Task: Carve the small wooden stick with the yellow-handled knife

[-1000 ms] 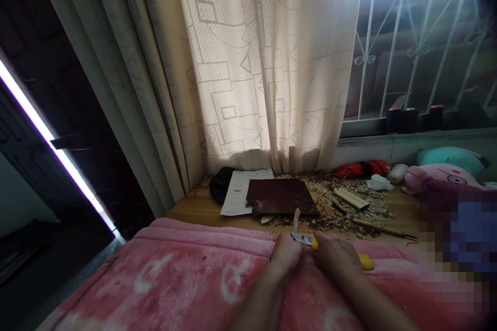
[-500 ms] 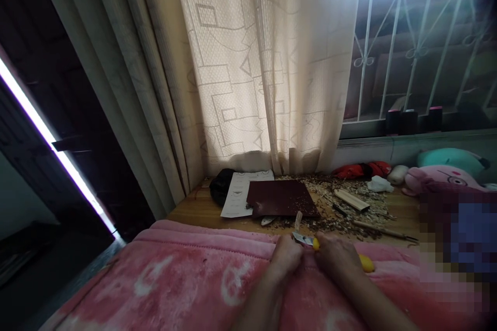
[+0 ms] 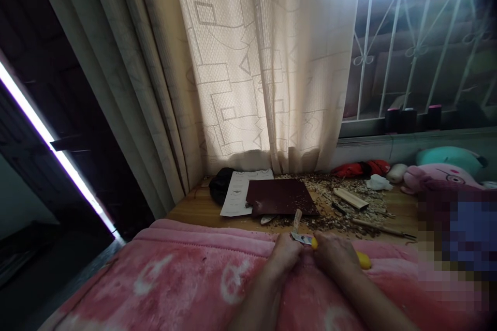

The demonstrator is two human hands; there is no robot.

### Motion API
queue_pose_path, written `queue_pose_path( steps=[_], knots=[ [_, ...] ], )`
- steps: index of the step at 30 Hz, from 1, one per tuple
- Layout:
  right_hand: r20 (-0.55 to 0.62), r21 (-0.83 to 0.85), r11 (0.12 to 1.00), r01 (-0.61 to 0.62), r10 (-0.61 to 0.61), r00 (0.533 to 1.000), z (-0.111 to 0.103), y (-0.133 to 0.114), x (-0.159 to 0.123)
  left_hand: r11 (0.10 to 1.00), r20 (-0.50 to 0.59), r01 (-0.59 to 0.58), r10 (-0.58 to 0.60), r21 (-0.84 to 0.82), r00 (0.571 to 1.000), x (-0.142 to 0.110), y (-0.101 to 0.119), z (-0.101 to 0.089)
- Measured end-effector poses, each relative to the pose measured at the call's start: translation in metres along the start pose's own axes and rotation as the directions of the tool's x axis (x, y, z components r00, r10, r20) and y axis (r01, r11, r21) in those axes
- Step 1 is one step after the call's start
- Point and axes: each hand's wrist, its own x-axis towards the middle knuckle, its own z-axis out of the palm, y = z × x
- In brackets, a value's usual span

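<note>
My left hand (image 3: 285, 254) is closed round a small piece of wood (image 3: 297, 220), whose pale end sticks up above the fist. My right hand (image 3: 334, 252) grips a yellow-handled knife (image 3: 364, 260); the handle shows on both sides of the fist. Its short metal blade (image 3: 302, 238) points left and lies against or just in front of the wood, close to my left fingers. Exact contact is too small to tell. Both hands are over the near edge of the table, above a pink fleece blanket (image 3: 186, 269).
A dark red board (image 3: 281, 196) overlaps a printed sheet (image 3: 236, 194) on the wooden table. Wood shavings, a pale wooden piece (image 3: 350, 198) and a thin stick (image 3: 380, 228) lie to the right. A black bag (image 3: 219, 186), red bundle (image 3: 361, 168) and pink plush toy (image 3: 438, 178) sit farther back.
Both grips stay the same. My right hand and the knife have shifted very slightly left; the wood in my left hand looks nearly still.
</note>
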Motion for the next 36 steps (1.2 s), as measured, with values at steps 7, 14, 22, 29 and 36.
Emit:
queue_pose_path(
  steps=[7,14,22,29,36],
  knots=[
    [-0.025,0.019,1.000,0.000,0.001,1.000,0.001,0.001,0.000,1.000,-0.047,0.004,-0.003,0.020,0.999,0.006,-0.008,0.001],
    [-0.005,0.034,0.999,-0.006,0.006,1.000,0.000,0.001,0.003,0.998,-0.068,-0.024,0.028,0.066,0.997,0.007,-0.011,0.001],
    [0.009,0.027,0.999,-0.022,0.021,1.000,0.001,0.000,0.004,0.990,-0.056,-0.036,0.044,0.133,0.997,0.008,-0.009,0.001],
    [-0.028,0.055,0.998,-0.030,0.031,0.999,0.003,0.004,0.009,0.992,0.027,-0.011,0.008,0.124,1.000,0.001,-0.009,0.006],
    [-0.083,0.036,0.997,-0.067,0.070,0.994,0.004,0.007,0.011,0.990,0.166,0.136,-0.140,0.035,0.976,-0.021,0.009,0.000]
  ],
)
